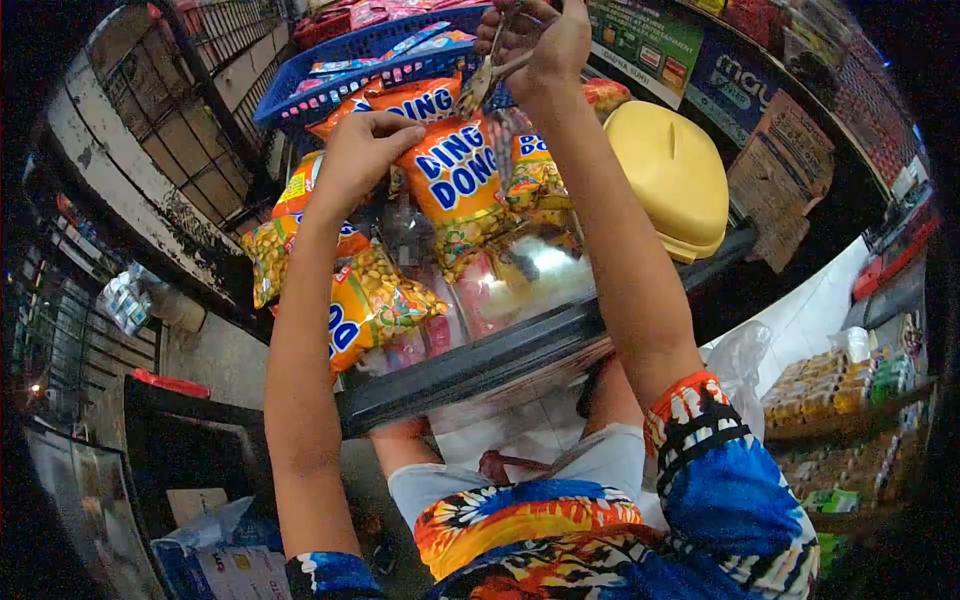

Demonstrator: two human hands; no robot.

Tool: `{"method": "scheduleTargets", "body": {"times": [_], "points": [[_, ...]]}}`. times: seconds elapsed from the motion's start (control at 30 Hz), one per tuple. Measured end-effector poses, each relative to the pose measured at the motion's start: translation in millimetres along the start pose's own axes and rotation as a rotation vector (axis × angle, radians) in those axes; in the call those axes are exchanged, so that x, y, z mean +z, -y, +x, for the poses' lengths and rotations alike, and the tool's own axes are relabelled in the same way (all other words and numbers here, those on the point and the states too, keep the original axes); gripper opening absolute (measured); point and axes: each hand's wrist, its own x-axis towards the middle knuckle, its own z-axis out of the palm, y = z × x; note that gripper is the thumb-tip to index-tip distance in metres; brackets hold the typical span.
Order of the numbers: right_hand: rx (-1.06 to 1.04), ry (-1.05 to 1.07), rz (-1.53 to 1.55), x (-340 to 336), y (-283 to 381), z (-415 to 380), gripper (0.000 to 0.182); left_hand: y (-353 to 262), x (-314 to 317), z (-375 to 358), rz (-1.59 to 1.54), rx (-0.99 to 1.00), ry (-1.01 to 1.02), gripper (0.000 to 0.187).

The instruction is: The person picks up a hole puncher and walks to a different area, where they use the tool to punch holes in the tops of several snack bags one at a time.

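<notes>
My left hand [365, 160] is closed on the upper left edge of an orange Ding Dong snack bag [460, 180], which lies upright over the counter's glass top. Above and right of that bag, my right hand [545, 50] has curled fingers around a thin, pale, twisted item [482, 88] that I cannot make out. More orange bags are around: one [375, 305] at the lower left, another [535, 175] on the right, partly behind a blurred hanging strip.
A blue basket [300, 100] with packets stands at the back. To the right, a yellow lidded container [670, 175] sits near the counter's black edge [480, 370]. Shelves with packaged goods [835, 385] are at the lower right.
</notes>
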Motion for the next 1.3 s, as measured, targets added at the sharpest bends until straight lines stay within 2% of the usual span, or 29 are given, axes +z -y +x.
{"method": "scheduleTargets", "body": {"times": [0.03,0.27,0.33,0.67,1.3], "points": [[0.051,-0.03,0.12,2,-1,0,0.066,-2,-2,-1,0.0,0.01,0.006,0.027],[0.048,0.017,0.049,6,-9,-8,0.062,-4,-1,-1,-0.061,0.044,0.0,0.024],[0.104,0.013,0.092,6,-11,-5,0.061,-5,1,0,-0.055,0.075,-0.012,0.023],[0.129,0.036,0.153,5,-12,-3,0.062,-1,6,4,-0.004,0.163,-0.053,0.022],[0.122,-0.022,0.112,7,-11,-7,0.06,-8,11,1,-0.043,0.124,-0.1,0.019]]}}
